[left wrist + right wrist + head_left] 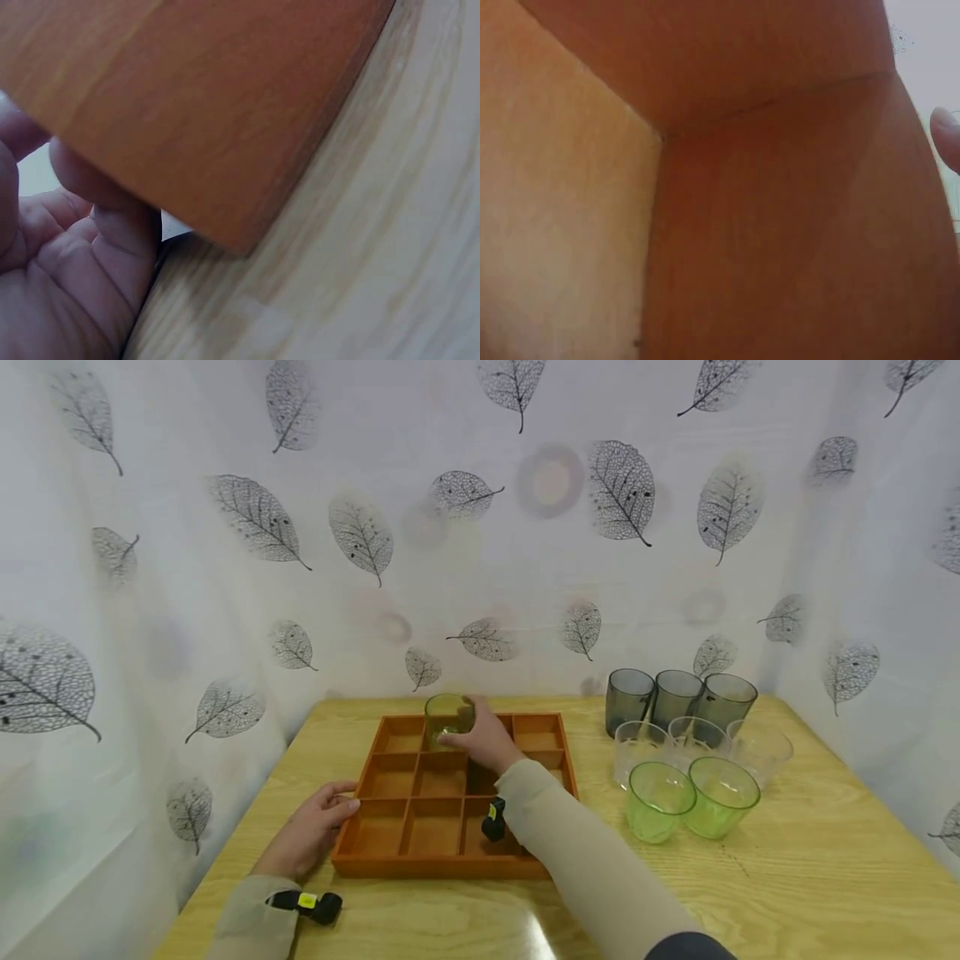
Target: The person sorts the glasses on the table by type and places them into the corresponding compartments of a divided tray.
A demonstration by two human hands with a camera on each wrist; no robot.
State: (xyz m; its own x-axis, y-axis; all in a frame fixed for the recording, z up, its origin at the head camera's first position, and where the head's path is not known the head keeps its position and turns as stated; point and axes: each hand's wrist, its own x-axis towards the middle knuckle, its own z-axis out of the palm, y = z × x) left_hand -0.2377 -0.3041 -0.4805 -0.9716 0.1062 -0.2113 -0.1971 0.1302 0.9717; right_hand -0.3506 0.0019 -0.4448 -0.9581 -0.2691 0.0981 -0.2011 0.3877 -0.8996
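A green-tinted glass [442, 717] is upright in the back row of a brown wooden compartment box [442, 867], second compartment from the left. My right hand [489, 740] grips it from the right, thumb on the near side and fingers around the far side. The right wrist view shows mostly a compartment's walls, with a fingertip [946, 139] at the right edge. On the box's left side rests my left hand [309, 828], its thumb and fingers touching the outer wall [172, 112]. The other compartments I can see hold nothing; my right forearm hides some at the right.
Right of the box stand two green glasses [660, 802], several clear glasses [641, 752] behind them, and three dark grey glasses [630, 702] at the back. A leaf-print curtain [480, 568] encloses the back and sides of the wooden table [420, 918].
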